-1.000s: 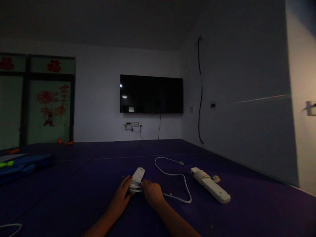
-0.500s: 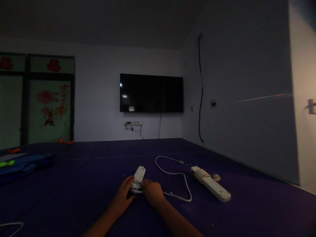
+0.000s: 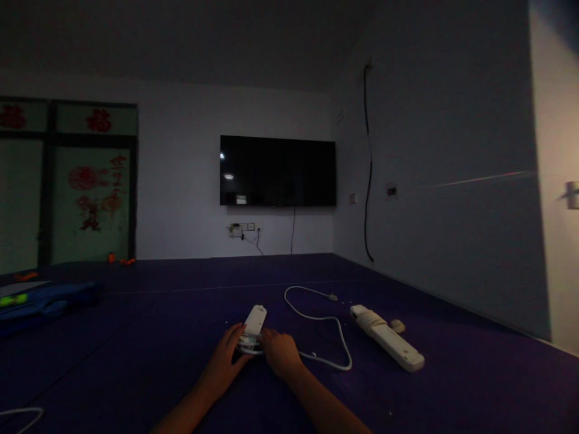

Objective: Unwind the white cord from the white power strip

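Observation:
A white power strip (image 3: pixel 256 319) lies tilted away from me on the purple surface, its cord wrapped around the near part. My left hand (image 3: pixel 227 355) grips the strip and its coils from the left, thumb below and fingers along the side. On the right, my right hand (image 3: pixel 279 351) is closed on the white cord (image 3: pixel 341 337) against the strip; its fingertips are partly hidden. The loose length of cord runs out from under my right hand, loops to the right and ends in a plug (image 3: pixel 332 297).
A second white power strip (image 3: pixel 400 348), its cord wound around one end, rests to the right. Blue cloth (image 3: pixel 58 295) lies at the far left. Part of another white cord (image 3: pixel 31 410) shows at lower left. A television (image 3: pixel 277 172) hangs on the far wall.
Almost nothing differs. My left thumb has shifted slightly to the right beneath the coils; the strip and loose cord lie as before.

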Tool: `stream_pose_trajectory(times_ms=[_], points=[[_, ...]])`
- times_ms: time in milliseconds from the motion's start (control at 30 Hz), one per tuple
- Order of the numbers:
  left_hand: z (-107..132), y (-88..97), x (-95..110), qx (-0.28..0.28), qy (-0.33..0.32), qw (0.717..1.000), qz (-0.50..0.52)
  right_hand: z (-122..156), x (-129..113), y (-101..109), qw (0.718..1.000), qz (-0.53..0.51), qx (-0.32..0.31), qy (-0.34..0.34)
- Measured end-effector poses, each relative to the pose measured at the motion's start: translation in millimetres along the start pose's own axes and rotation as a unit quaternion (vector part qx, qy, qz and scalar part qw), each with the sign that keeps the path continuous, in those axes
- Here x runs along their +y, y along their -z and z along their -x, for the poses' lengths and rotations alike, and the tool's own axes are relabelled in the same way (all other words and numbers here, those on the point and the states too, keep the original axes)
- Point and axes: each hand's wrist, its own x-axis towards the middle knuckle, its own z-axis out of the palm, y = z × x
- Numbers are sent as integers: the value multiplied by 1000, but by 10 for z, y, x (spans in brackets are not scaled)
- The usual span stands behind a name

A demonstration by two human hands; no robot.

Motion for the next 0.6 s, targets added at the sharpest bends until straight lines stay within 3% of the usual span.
stream_pose_trajectory(times_ms=[600], points=[[-2, -16, -47, -8, 4, 1000, 17, 0, -11, 22, 1000, -14, -17, -4]])
